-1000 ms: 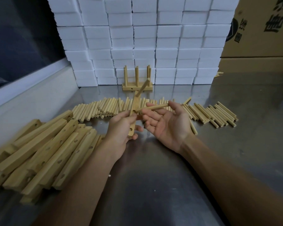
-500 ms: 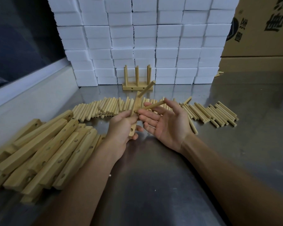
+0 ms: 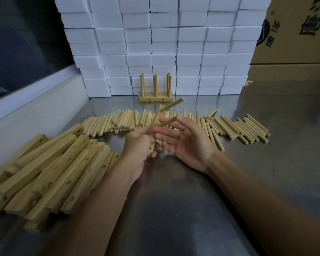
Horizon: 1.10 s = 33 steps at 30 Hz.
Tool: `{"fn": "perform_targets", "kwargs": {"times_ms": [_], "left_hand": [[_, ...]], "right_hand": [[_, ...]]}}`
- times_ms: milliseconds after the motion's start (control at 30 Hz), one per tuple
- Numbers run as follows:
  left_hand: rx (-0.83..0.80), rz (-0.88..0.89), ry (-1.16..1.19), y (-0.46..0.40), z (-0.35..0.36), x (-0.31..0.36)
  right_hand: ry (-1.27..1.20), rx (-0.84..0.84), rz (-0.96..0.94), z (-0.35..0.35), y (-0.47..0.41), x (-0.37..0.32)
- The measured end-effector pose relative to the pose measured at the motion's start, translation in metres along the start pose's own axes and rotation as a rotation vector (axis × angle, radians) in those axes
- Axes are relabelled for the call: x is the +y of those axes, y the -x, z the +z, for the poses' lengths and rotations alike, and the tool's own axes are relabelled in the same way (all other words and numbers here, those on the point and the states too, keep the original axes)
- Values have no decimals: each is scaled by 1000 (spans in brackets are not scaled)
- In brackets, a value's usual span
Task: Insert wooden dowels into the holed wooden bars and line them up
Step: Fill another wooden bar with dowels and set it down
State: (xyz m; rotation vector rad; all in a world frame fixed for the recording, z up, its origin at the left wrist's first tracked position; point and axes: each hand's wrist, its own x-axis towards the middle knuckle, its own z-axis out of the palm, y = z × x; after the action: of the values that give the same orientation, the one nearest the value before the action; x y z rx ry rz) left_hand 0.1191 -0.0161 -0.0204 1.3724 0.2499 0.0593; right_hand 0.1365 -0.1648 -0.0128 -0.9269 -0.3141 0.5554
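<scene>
My left hand (image 3: 137,145) grips a holed wooden bar (image 3: 156,117) held upright above the table. One dowel (image 3: 173,104) sticks out of the bar's upper hole toward the right. A second dowel (image 3: 167,122) lies against the bar's middle, its right end under the thumb of my right hand (image 3: 188,143), palm up with fingers spread. A heap of holed bars (image 3: 50,172) lies at the left. Loose dowels (image 3: 229,126) are spread in a row across the table behind my hands. Finished bars with upright dowels (image 3: 155,93) stand at the back.
A wall of white foam blocks (image 3: 164,43) stands behind the finished pieces. Cardboard boxes (image 3: 294,34) are at the right rear. A white ledge (image 3: 35,100) borders the steel table (image 3: 174,200) on the left.
The second dowel has slid left into the bar's middle and tilted upward. My right hand moved closer to the bar, its thumb now on the dowel's end.
</scene>
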Motion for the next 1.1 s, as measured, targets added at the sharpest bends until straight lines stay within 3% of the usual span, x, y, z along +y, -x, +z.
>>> {"fn": "perform_targets", "kwargs": {"times_ms": [267, 567, 633, 700, 800, 967, 1100], "left_hand": [[-17, 10, -6, -3, -2, -2], [88, 29, 0, -7, 0, -7], [96, 24, 0, -8, 0, -7], [98, 18, -5, -8, 0, -7], [88, 13, -2, -6, -1, -5], [74, 16, -23, -3, 0, -3], [75, 20, -17, -2, -1, -3]], "right_hand": [[78, -35, 3, -2, 0, 0], [79, 251, -197, -12, -5, 0], [223, 371, -325, -9, -5, 2], [543, 474, -531, -5, -6, 4], [799, 504, -726, 4, -8, 6], [874, 570, -738, 3, -7, 6], [951, 520, -746, 3, -7, 2]]}}
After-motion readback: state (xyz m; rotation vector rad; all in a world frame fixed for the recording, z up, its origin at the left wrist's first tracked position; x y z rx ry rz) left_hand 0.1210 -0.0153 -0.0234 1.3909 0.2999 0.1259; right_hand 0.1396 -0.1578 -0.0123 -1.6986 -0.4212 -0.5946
